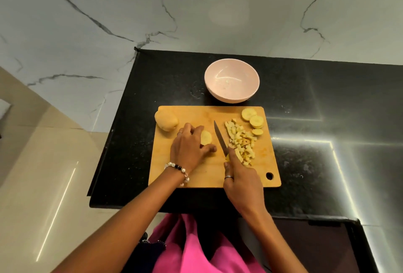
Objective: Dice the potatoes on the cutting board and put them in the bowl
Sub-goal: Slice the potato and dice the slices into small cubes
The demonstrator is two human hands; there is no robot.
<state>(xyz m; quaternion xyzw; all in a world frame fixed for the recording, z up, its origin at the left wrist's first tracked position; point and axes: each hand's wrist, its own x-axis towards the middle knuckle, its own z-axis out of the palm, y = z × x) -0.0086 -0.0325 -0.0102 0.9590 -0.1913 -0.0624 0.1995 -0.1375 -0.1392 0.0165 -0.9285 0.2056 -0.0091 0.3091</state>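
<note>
A wooden cutting board (202, 174) lies on the black counter. My left hand (188, 147) grips a cut potato piece (206, 137) near the board's middle. My right hand (239, 177) holds a knife (219, 137) by its handle, index finger along the top, blade pointing away between the potato piece and a pile of diced potato (241, 144). Three round potato slices (254, 121) lie at the board's far right corner. A whole potato (166, 122) sits at the far left corner. The pink bowl (231, 82) stands beyond the board with nothing in it.
The black counter (316, 120) extends to the right of the board. Its left edge drops off close beside the board, with beige floor below. A marble wall rises behind the bowl. Pink clothing shows at the bottom of the view.
</note>
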